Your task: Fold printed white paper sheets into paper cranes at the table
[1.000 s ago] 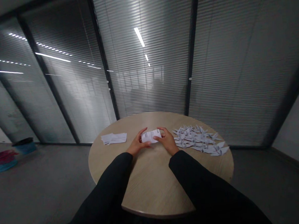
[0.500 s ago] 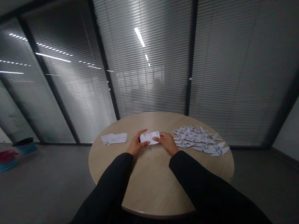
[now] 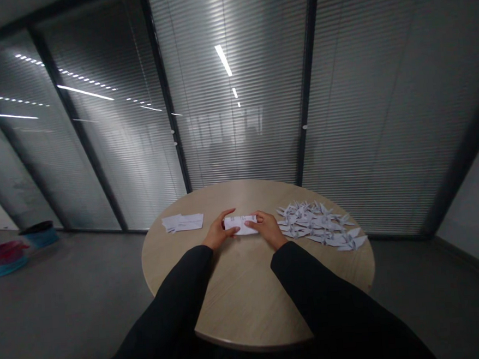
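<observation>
**Round wooden table (image 3: 247,288) before blinded glass walls (image 3: 235,119), blue bin (image 3: 41,235) on the floor at far left.**
Left to right on the table: paper slips (image 3: 183,222); left hand (image 3: 218,232) and right hand (image 3: 268,229) gripping a folded paper (image 3: 240,225) by its ends, resting on the tabletop; a heap of paper cranes (image 3: 318,225).

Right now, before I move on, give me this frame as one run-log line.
left hand: holds folded white paper | right hand: holds its other end | nearby: origami cranes, paper sheets | surface: round wooden table

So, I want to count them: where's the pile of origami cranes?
In the head view, the origami cranes lie on the right of the round wooden table, just beside the right hand.
</observation>
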Tool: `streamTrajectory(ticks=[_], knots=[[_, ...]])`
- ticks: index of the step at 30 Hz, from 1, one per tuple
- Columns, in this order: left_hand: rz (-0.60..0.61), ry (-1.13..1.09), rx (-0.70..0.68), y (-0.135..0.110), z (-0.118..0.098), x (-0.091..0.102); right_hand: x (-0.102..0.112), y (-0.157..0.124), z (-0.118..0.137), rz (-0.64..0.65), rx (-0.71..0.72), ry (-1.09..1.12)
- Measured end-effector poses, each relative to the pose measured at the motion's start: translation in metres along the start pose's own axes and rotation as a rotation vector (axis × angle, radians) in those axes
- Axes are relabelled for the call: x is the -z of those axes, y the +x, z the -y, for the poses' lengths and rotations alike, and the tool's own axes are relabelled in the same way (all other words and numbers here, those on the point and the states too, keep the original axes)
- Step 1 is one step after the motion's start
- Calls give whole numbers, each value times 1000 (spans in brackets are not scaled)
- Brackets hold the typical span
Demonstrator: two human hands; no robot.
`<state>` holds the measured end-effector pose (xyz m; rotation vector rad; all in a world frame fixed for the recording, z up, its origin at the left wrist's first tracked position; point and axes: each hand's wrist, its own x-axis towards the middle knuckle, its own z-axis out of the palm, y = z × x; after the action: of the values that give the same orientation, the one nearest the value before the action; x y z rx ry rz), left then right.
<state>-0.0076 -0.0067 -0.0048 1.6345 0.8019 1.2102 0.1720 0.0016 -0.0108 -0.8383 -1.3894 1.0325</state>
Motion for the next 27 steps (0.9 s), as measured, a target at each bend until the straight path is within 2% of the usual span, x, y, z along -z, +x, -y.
streamTrajectory(ticks=[6,12,19,27], knots=[[46,17,-23,1,2,1,1,-2,3,-32,10,-25],[39,102,-37,-1,3,2,1,-4,5,-40,44,-54],[-16,93,-34,1,3,1,-1,-2,1,-50,69,-92],[-96,69,34,3,5,0,-2,-4,3,-55,65,-155]])
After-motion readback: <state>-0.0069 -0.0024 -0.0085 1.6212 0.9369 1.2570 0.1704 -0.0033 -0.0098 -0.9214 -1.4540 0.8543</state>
